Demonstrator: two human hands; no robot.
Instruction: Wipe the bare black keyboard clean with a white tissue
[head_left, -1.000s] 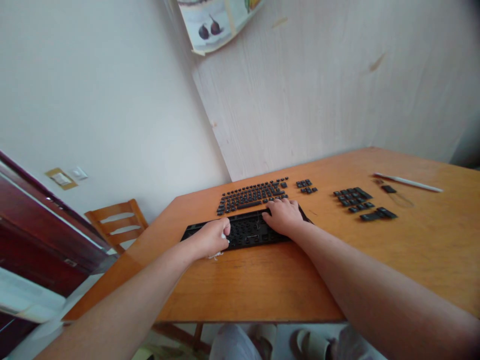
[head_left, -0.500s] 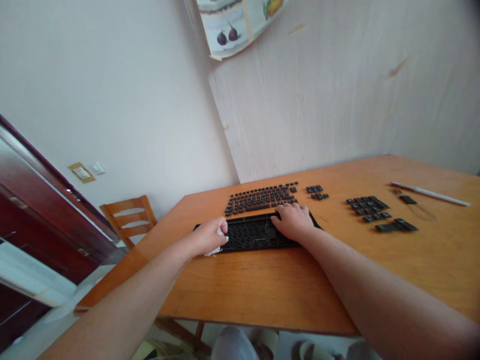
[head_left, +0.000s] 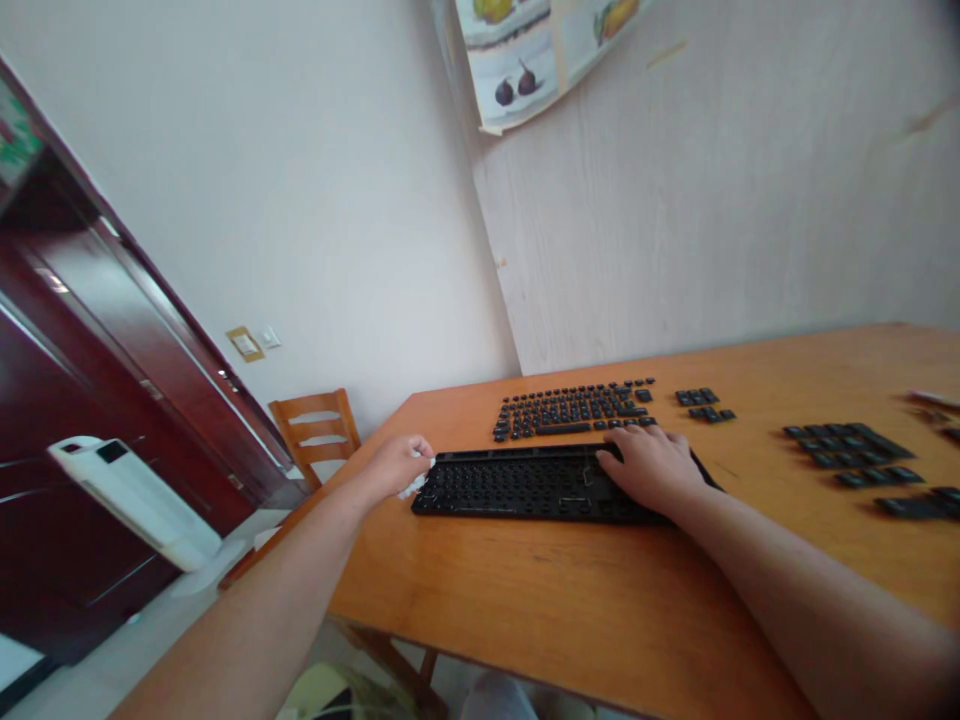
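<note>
A pale wall [head_left: 315,150] and a light wood-grain panel [head_left: 675,220] form the background, meeting in a slanting line behind the tabletop [head_left: 525,590], which is of orange-brown wood and fills the lower right. A dark red door [head_left: 45,400] stands at far left; a wooden chair [head_left: 313,430] stands beyond the tabletop's left edge. A sheet of painted fruit [head_left: 517,60] hangs at the top of the panel. The black keyboard base [head_left: 510,485], its keys removed, lies flat on the tabletop before the person, long side across, its face showing rows of small round sockets. Just behind it, and apart from it, a large block of loose black keys [head_left: 574,411] lies in keyboard order; to its right, near the tabletop's right side, lies a smaller group of number-pad keys [head_left: 847,445]. The right hand [head_left: 651,465] rests palm down on the right part of the base, fingers extended, thumb apart from them. The left hand [head_left: 399,465], at the base's left end, is curled, fingers and thumb together, clamped on a white wad [head_left: 411,488] whose material cannot be told. Between the two larger key groups lies a small cluster of keys [head_left: 696,397].
</note>
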